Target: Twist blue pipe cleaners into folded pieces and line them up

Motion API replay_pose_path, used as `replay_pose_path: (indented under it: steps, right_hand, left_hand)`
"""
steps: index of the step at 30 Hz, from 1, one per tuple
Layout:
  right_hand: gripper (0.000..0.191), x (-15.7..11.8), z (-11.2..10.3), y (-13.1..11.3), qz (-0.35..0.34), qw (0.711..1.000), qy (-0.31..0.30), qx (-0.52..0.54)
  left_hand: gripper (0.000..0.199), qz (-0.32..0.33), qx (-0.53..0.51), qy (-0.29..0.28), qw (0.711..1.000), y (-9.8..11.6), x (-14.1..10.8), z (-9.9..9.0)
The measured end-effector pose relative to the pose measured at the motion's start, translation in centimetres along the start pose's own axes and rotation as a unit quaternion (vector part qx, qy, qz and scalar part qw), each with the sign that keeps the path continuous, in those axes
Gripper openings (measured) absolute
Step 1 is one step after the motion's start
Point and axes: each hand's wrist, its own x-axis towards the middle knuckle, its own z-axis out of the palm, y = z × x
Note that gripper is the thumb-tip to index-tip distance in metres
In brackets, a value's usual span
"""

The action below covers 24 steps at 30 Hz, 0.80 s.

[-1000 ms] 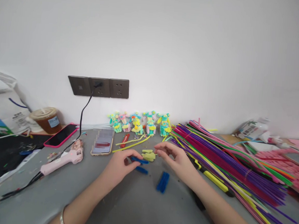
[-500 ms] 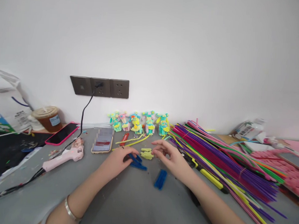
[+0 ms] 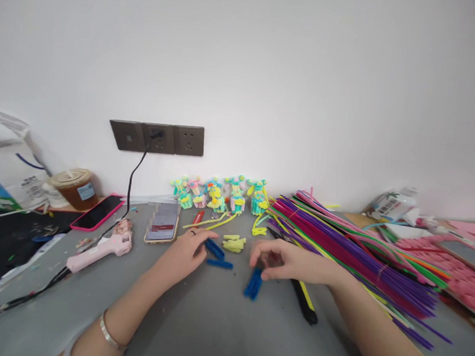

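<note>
My left hand (image 3: 190,253) rests on the grey table with its fingers loosely stretched out. By its fingertips lie two short dark blue fuzzy pipe-cleaner pieces (image 3: 220,264). My right hand (image 3: 282,260) hovers at a small bundle of blue pipe-cleaner pieces (image 3: 253,286), thumb and fingers curved apart over its upper end; I cannot tell whether they touch it. Between the hands sits a small group of pale yellow-green pipe-cleaner pieces (image 3: 234,244). A black-and-yellow tool handle (image 3: 305,301) shows below my right wrist, the rest partly covered by my arm.
Several pastel pipe-cleaner figures (image 3: 217,195) line the wall. Long coloured pipe cleaners (image 3: 350,253) fill the right side. On the left are a pink glue gun (image 3: 100,252) with its cord, two phones (image 3: 98,213) and a drink cup (image 3: 74,188).
My right hand has moved from beside the yellow-green pieces down and right to the blue bundle. The blue pieces near my left hand now lie apart, with its fingers drawn slightly back.
</note>
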Motion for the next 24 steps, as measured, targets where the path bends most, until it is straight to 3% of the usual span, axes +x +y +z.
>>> replay_pose_path:
  steps: [9, 17, 21, 24]
  right_hand:
    - [0.017, 0.3, 0.8, 0.9, 0.029, 0.999, 0.005, -0.043]
    - [0.011, 0.6, 1.8, 0.6, 0.062, 0.998, -0.018, -0.005]
    - [0.017, 0.8, 2.0, 0.6, 0.061, 0.998, -0.03, -0.015]
    - [0.023, 0.9, 1.9, 0.3, 0.065, 0.997, -0.035, -0.014]
  left_hand:
    - [0.026, -0.015, -0.03, -0.022, 0.999, 0.0, 0.2, 0.4]
    - [0.024, -0.014, -0.026, -0.051, 0.998, 0.8, -0.1, 0.3]
    - [0.033, 0.04, 0.001, -0.05, 0.998, 1.1, -0.3, 0.6]
    - [0.026, 0.085, 0.034, -0.053, 0.994, 1.2, -0.4, 1.2]
